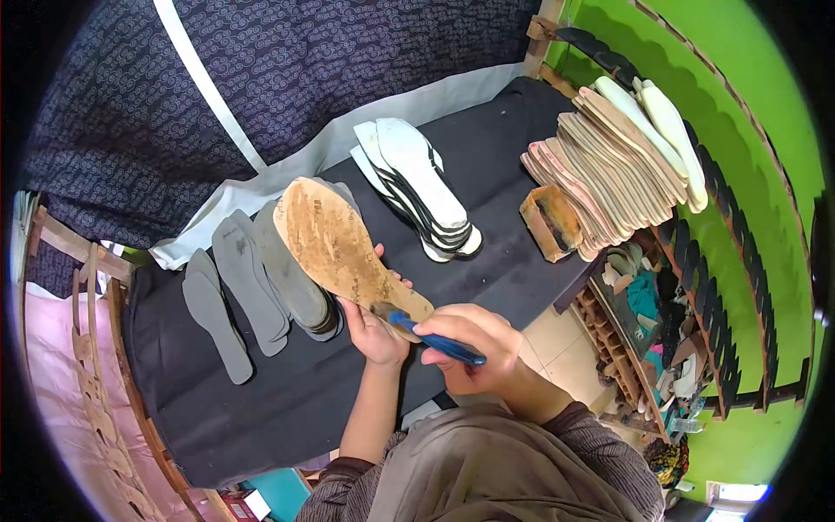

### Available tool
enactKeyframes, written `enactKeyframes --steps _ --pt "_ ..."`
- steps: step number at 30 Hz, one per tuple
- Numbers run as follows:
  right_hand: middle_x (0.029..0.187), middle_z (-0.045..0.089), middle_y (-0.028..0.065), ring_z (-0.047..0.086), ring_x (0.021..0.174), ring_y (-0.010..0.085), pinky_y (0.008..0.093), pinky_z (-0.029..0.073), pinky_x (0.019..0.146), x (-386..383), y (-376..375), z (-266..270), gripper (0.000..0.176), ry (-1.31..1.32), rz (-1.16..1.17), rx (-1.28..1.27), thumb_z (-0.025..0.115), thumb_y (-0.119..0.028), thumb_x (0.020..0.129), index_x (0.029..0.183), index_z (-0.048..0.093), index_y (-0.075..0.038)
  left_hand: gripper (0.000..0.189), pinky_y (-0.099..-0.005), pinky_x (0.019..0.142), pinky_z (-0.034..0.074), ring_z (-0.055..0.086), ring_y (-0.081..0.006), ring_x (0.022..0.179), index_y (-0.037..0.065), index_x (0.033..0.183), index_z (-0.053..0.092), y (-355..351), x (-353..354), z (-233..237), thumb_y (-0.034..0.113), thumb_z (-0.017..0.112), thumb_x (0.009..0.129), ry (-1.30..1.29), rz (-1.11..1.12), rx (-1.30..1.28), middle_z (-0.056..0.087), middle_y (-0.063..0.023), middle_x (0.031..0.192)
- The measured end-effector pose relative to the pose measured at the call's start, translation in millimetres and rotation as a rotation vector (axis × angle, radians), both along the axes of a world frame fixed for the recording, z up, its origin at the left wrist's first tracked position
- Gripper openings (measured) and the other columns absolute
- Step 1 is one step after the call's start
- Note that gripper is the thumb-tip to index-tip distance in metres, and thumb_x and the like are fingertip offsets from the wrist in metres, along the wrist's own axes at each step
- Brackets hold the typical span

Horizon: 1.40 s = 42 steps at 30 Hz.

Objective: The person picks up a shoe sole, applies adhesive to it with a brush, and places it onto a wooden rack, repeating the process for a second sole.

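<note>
Plainly the step in hand is brushing. The left hand (374,329) is closed round the heel end of a tan sole (335,244), fingers curled under its edge. It holds the sole tilted above the black table (261,409), toe end pointing away from the person. The right hand (470,348) is clenched on the blue handle of a brush (439,342). The brush's dark head rests on the sole's heel end, just beside the left thumb. The sole's face is blotched brown all over; I cannot tell which parts are wet.

I judge the work on this sole to be at its near end, with most of the face left to cover. The next move calls for strokes running from heel toward toe. The left hand must hold steady, or shift its grip so the thumb is out of the brush's way.

A small wooden box (550,222) with a dark inside stands well apart from both hands, against a tan stack (609,165) on the right. If the brush is loaded there, that means a reach across the table.

Grey soles (243,287) lie fanned just behind the held one, and white soles (417,187) are piled further back.
</note>
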State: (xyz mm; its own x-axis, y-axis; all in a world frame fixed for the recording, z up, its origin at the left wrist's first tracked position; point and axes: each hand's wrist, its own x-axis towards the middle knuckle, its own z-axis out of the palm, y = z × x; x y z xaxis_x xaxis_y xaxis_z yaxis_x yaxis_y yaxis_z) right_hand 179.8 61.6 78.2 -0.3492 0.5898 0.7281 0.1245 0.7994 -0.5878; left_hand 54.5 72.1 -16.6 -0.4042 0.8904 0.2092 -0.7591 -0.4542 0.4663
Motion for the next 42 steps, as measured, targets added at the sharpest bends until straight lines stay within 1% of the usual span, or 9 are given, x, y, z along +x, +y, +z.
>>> enactKeyframes --steps 9,16,22,28,30,31,34,36,42 --pt "0.084 0.063 0.0112 0.064 0.073 0.0239 0.0304 0.052 0.064 7.3 -4.4 -3.8 0.018 -0.077 0.078 -0.113 0.071 -0.007 0.074 0.090 0.064 -0.001 0.060 -0.0391 0.080 0.048 0.055 -0.0217 0.091 0.009 0.142 0.023 0.4 -5.5 -1.5 0.049 0.019 0.097 0.041 0.042 -0.029 0.037 -0.0177 0.138" --pt "0.084 0.063 0.0114 0.063 0.074 0.0254 0.0314 0.051 0.065 14.1 7.1 -1.5 0.021 -0.088 0.020 -0.011 0.072 -0.006 0.072 0.091 0.064 -0.002 0.059 -0.0400 0.080 0.048 0.058 -0.0229 0.090 0.011 0.142 0.024 -0.9 -2.0 -0.5 0.049 0.018 0.097 -0.027 -0.059 -0.017 0.038 -0.0180 0.137" --pt "0.085 0.062 0.0114 0.063 0.070 0.0264 0.0330 0.051 0.058 21.7 11.0 -4.5 0.028 -0.135 0.217 0.031 0.076 -0.006 0.068 0.091 0.061 -0.002 0.057 -0.0414 0.077 0.050 0.060 -0.0241 0.090 0.012 0.141 0.025 -1.3 -9.0 0.2 0.048 0.018 0.097 -0.054 -0.146 -0.049 0.042 -0.0178 0.134" --pt "0.085 0.062 0.0105 0.063 0.069 0.0257 0.0324 0.050 0.057 30.5 23.3 -9.1 0.026 -0.095 0.048 0.138 0.076 -0.008 0.069 0.090 0.061 -0.005 0.056 -0.0410 0.075 0.051 0.060 -0.0238 0.087 0.012 0.140 0.028 0.0 -8.9 2.9 0.048 0.020 0.097 -0.100 -0.171 -0.108 0.046 -0.0164 0.131" --pt "0.084 0.061 0.0090 0.062 0.068 0.0262 0.0335 0.050 0.056 30.5 16.0 -11.7 0.026 -0.327 0.332 -0.047 0.076 -0.008 0.068 0.089 0.060 -0.006 0.056 -0.0408 0.075 0.051 0.060 -0.0238 0.087 0.012 0.140 0.029 0.3 -9.8 2.0 0.048 0.020 0.097 -0.095 -0.182 -0.104 0.046 -0.0162 0.131" --pt "0.084 0.061 0.0075 0.061 0.067 0.0268 0.0343 0.050 0.056 26.8 11.3 -17.5 0.026 -0.173 0.390 -0.074 0.077 -0.009 0.068 0.089 0.060 -0.007 0.056 -0.0406 0.075 0.051 0.060 -0.0238 0.087 0.012 0.139 0.029 0.3 -10.0 1.6 0.048 0.020 0.097 -0.089 -0.193 -0.102 0.047 -0.0159 0.130" --pt "0.084 0.061 0.0088 0.062 0.067 0.0270 0.0338 0.050 0.056 33.0 15.0 -16.9 0.027 -0.166 0.284 -0.017 0.077 -0.008 0.068 0.089 0.060 -0.006 0.056 -0.0400 0.075 0.051 0.060 -0.0239 0.086 0.011 0.139 0.029 0.3 -8.7 7.0 0.047 0.020 0.097 -0.170 -0.196 -0.108 0.048 -0.0153 0.129" --pt "0.079 0.065 0.0090 0.065 0.067 0.0247 0.0328 0.052 0.057 32.9 21.4 -9.9 0.024 -0.112 0.040 0.212 0.076 -0.007 0.065 0.086 0.066 -0.002 0.057 -0.0400 0.075 0.051 0.060 -0.0239 0.086 0.011 0.139 0.029 0.3 -8.8 6.3 0.047 0.020 0.097 -0.162 -0.198 -0.107 0.048 -0.0151 0.130" --pt "0.079 0.064 0.0092 0.065 0.067 0.0254 0.0323 0.052 0.058 28.9 13.1 -15.5 0.027 -0.185 0.323 0.131 0.077 -0.007 0.064 0.087 0.064 -0.001 0.058 -0.0393 0.076 0.051 0.059 -0.0234 0.088 0.010 0.139 0.030 0.0 -8.3 5.6 0.048 0.019 0.097 -0.096 -0.234 -0.142 0.047 -0.0153 0.131"
